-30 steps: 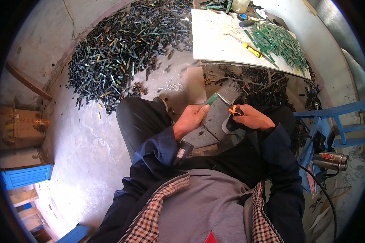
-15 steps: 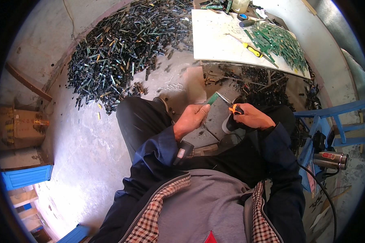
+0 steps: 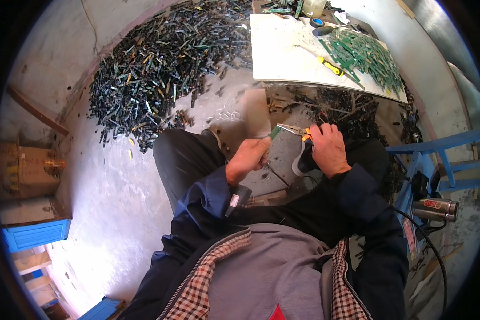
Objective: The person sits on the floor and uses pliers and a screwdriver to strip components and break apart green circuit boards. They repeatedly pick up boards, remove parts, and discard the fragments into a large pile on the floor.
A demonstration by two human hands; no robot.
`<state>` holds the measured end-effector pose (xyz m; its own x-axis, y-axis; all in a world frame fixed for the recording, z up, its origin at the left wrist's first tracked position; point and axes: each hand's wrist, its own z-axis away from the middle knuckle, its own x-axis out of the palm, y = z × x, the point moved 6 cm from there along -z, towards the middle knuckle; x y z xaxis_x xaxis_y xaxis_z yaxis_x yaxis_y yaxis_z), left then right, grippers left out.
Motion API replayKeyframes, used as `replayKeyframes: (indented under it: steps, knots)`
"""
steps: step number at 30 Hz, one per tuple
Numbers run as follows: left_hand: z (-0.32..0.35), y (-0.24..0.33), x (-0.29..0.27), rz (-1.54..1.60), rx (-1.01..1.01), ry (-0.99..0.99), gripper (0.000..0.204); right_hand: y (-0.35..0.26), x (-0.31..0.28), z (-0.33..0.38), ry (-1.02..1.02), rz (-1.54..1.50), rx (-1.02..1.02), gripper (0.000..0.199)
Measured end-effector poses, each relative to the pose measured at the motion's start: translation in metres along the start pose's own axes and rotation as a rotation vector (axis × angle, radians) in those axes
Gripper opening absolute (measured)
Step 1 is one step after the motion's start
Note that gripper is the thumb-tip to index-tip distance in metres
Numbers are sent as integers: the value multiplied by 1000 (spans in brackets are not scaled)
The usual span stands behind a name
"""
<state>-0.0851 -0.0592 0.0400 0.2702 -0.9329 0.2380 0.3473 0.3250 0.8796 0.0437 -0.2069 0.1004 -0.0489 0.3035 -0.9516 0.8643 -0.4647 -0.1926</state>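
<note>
Head view: person seated, looking down at own lap, dark trousers, navy jacket over checked shirt. Left hand (image 3: 249, 158) closed in a pinch on a small green board strip (image 3: 274, 132), strip sticks up and right from the fingers. Right hand (image 3: 328, 149) curled shut round the orange-handled pliers (image 3: 296, 130); metal nose points left and reaches the strip's tip, touching or just short of it, can't tell which. Both hands close together above the knees, over a grey slab (image 3: 282, 160) lying between the legs. Dark tool (image 3: 239, 197) with a small label sits against the left sleeve, kind unclear. Beyond the knees a white board (image 3: 282, 58) lies flat, with a heap of green strips (image 3: 365, 56) on its right part and a yellow-handled screwdriver (image 3: 330, 66) just left of the heap. Blue tape roll (image 3: 317, 22) near the board's far edge. Big dark scrap pile (image 3: 160, 69) on the concrete floor, far left of the board, well apart from the hands. Blue stool (image 3: 442, 154) at right; heat gun (image 3: 434, 208) below it with a black cable running down. Cardboard box (image 3: 26, 170) far left.
</note>
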Motion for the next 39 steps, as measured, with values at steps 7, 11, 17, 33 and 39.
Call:
replayKeyframes:
  steps: [7,11,17,33,39]
  knots:
    - [7,17,12,114,65,-174,44,-27,10,27,-798,-1628,578,11]
    - [4,13,9,85,43,-100,42,-20,-1,19,-661,-1877,600,20]
    - [2,15,12,38,83,-94,43,15,31,25,-489,-1313,551,19]
    - [-1,5,22,-15,48,-148,45,-10,31,-5,-257,-1623,672,20]
    - [-5,-2,23,15,40,-152,45,-10,25,-5,-258,-1715,667,18]
